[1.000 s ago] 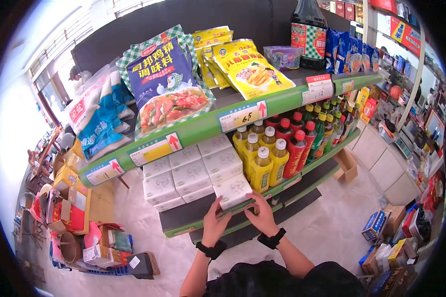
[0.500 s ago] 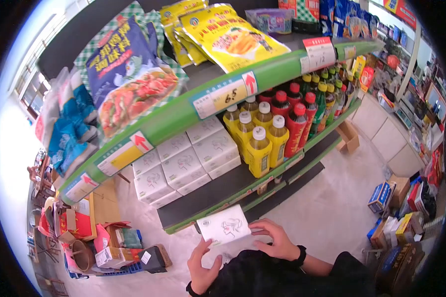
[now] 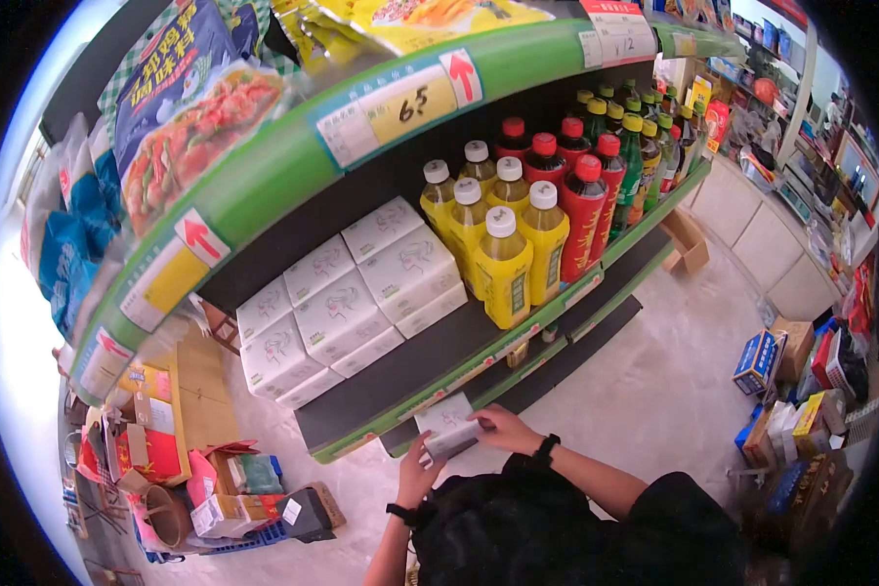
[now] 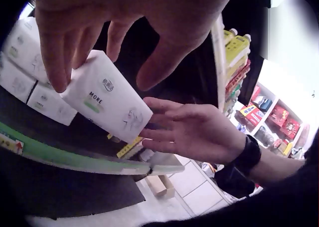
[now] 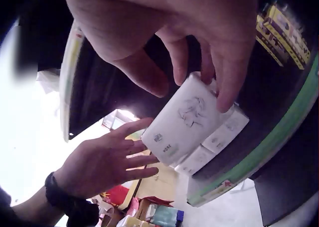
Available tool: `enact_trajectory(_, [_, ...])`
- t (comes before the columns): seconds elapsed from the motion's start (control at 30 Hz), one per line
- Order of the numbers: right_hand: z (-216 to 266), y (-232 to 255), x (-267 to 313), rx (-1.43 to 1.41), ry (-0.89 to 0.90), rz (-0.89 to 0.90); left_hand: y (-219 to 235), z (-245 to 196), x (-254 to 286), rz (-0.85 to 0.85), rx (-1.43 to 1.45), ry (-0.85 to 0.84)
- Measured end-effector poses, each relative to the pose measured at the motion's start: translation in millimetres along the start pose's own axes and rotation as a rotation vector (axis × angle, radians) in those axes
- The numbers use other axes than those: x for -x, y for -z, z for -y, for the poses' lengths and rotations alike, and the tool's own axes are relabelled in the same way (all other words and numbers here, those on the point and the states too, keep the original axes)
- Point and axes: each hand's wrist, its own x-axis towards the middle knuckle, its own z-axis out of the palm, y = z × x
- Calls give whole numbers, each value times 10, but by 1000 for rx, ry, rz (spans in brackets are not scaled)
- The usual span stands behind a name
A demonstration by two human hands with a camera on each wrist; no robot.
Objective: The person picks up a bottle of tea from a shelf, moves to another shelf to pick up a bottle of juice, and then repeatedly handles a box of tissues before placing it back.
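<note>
A white tissue pack (image 3: 447,427), printed with a line-drawn head, is held between my two hands in front of the lower shelf. My left hand (image 3: 418,477) holds its left end by the fingers, the thumb standing apart. At the opposite end, the fingers of my right hand (image 3: 508,431) grip the pack, some in front and some behind its edge. The left wrist view shows the lettered face of this tissue pack (image 4: 107,95) between both hands. Matching tissue packs (image 3: 337,305) are stacked on the shelf behind.
Yellow-labelled bottles (image 3: 501,269) and red bottles (image 3: 583,215) stand right of the stack. A green shelf edge (image 3: 264,142) with price tags runs above; bagged seasonings (image 3: 190,132) lie over it. Cartons and a basket (image 3: 264,532) sit on the floor at left, more boxes (image 3: 757,363) at right.
My hands lifted the tissue pack off the shelf's front and drew it towards my body. It is now lower, near the lower shelf's edge. The head view has shifted, with the upper shelf appearing higher.
</note>
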Motion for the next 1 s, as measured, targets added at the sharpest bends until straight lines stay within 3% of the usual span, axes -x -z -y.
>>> enact_trajectory(0.07, [-151,-117,-242,-51,55,-86,-46,411,-333,-30,55,-85])
enact_trajectory(0.13, [-383,-206,-531,15,142,-157,-60,645,-651,-106,-111,-218])
enact_trajectory(0.2, [-482,-257,-760,43,115,-191,-47,592,-809,-74,21,-116])
enact_trajectory(0.27, [-428,-246,-965,109,115,-215,-23,925,-1128,-35,7,-88])
enact_trajectory(0.3, [-337,-171,-998,-8,-67,-85,-67,1192,-1341,-152,-54,-354])
enact_trajectory(0.4, [-533,-261,-1205,140,51,-138,-6,1103,-1378,-194,-233,-82])
enact_trajectory(0.43, [-563,-312,-1182,170,30,-147,0,1058,-1357,-323,-488,-238])
enact_trajectory(0.53, [-439,-331,-1176,224,-40,-131,21,962,-1097,-667,-347,-351])
enact_trajectory(0.6, [-342,-294,-1172,197,-121,-52,149,1004,-934,-803,-244,-204])
enact_trajectory(0.63, [-363,-274,-1231,209,-180,26,223,613,-743,-804,-131,-131])
enact_trajectory(0.73, [-444,-341,-1327,300,-178,0,573,1485,-1007,-788,-155,-82])
enact_trajectory(0.77, [-452,-339,-1361,305,-183,43,690,1547,-1050,-610,-156,148])
enact_trajectory(0.83, [-465,-327,-1421,315,-195,134,810,1714,-1177,-404,-419,139])
enact_trajectory(0.93, [-559,-398,-1440,294,-174,70,809,1807,-1234,-322,-514,238])
enact_trajectory(1.0, [-407,-328,-1393,281,-256,105,780,1941,-1233,-409,-423,127])
